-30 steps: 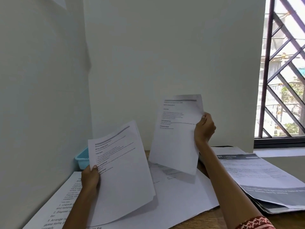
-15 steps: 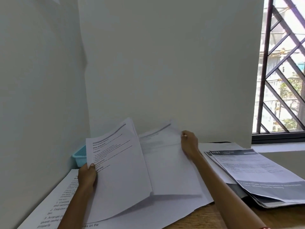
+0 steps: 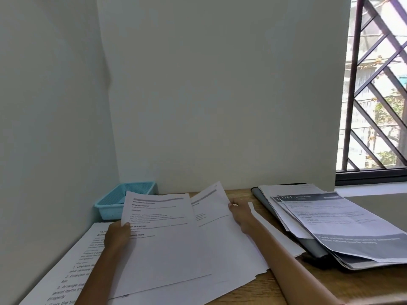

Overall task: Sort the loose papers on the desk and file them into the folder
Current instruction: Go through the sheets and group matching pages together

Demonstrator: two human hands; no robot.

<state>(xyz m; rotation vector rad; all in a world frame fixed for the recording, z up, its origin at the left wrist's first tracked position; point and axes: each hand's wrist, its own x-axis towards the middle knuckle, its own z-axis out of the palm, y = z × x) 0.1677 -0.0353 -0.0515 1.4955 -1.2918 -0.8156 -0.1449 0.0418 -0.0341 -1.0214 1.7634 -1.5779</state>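
Observation:
My left hand [image 3: 116,236] grips the left edge of a printed white sheet [image 3: 167,243], held low over the desk. Partly under it lies a second printed sheet [image 3: 209,203]; my right hand [image 3: 241,213] holds its right edge, fingers curled at the paper. More loose white papers [image 3: 72,267] spread beneath both, at the left of the wooden desk [image 3: 286,289]. To the right lies a dark grey folder [image 3: 259,197], open, with several printed pages [image 3: 343,223] stacked on it.
A small blue mesh tray [image 3: 123,194] stands in the back left corner against the walls. A barred window [image 3: 374,89] is at the right. The walls close in the desk at the left and back.
Both hands have lowered their sheets to the desk. The right hand's sheet, held up a second ago, now lies tucked behind the left hand's sheet.

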